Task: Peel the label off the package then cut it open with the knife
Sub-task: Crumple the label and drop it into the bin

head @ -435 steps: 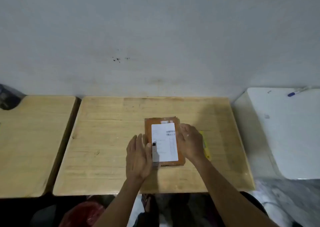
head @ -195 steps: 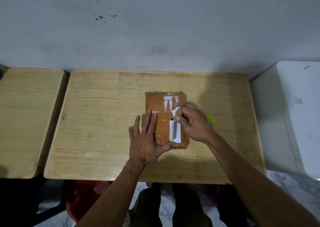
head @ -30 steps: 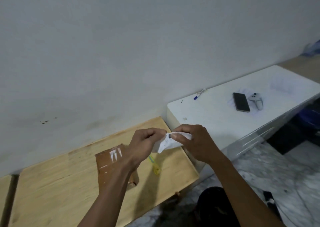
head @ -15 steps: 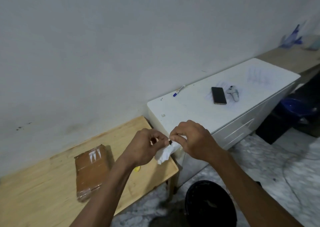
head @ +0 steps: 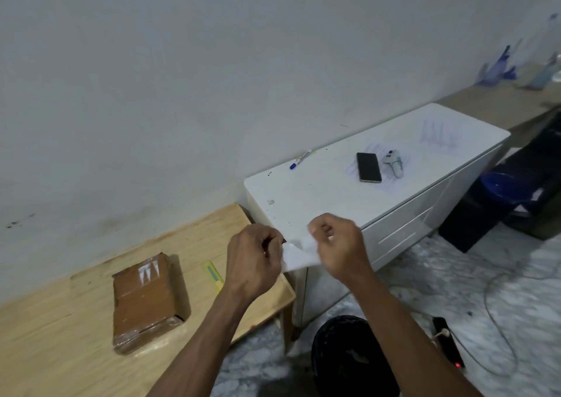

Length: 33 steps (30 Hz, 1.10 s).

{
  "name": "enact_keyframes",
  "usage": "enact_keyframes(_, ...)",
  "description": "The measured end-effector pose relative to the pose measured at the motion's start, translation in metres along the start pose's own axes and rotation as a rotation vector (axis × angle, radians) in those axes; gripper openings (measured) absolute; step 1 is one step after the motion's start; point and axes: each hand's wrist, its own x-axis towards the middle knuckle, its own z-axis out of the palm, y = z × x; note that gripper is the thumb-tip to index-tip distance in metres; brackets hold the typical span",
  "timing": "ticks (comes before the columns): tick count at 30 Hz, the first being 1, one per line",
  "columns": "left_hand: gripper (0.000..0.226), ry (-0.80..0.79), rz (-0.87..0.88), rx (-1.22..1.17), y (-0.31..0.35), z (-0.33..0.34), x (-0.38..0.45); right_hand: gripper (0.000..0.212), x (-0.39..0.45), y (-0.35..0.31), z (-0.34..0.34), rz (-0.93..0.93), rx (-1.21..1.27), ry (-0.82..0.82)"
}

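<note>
Brown tape-wrapped rectangular package [head: 145, 302] lying flat on the pale wooden table [head: 60, 336], with white label scraps at its far end. Just right of it, apart, a yellow-handled utility knife [head: 213, 278] (partly hidden by the left wrist). Left hand [head: 253, 263] and right hand [head: 337, 245], raised above the table's right edge, each pinch 1 side of the crumpled white paper label [head: 299, 252]. Further right: white cabinet [head: 409, 214] bearing 1 black smartphone [head: 368, 167].

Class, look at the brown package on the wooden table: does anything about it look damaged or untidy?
Yes. The package carries torn white label scraps near its far end, left stuck after peeling.
</note>
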Motion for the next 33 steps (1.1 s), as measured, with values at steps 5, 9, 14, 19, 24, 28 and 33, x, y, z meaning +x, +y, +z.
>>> enact_keyframes(5, 0.019, 0.118, -0.379, -0.179, -0.023, -0.012, -0.009, 0.017, 0.014, 0.016, -0.052, 0.219, 0.086, 0.300)
enact_keyframes(9, 0.017, 0.137, -0.414, -0.207, -0.021, -0.005, -0.008, 0.007, 0.003, -0.012, -0.045, 0.170, 0.232, 0.227)
enact_keyframes(14, 0.015, 0.110, -0.366, -0.266, -0.004, 0.008, -0.007, 0.006, -0.007, -0.042, -0.004, -0.317, -0.024, 0.294)
enact_keyframes(19, 0.016, 0.093, -0.556, -0.561, 0.009, 0.014, -0.003, 0.009, -0.006, -0.020, 0.024, -0.588, -0.456, 0.461)
enact_keyframes(24, 0.014, 0.106, -0.676, -0.681, 0.007, 0.012, 0.000, 0.010, -0.023, -0.010, 0.034, -0.522, -0.256, 0.167)
enact_keyframes(28, 0.014, 0.082, -0.718, -0.800, 0.000, 0.010, 0.001, 0.014, -0.024, -0.014, 0.032, -0.460, -0.180, 0.000)
enact_keyframes(33, 0.016, 0.038, -0.631, -0.817, 0.005, 0.004, 0.002, 0.010, -0.016, -0.020, 0.017, -0.181, -0.045, 0.027)
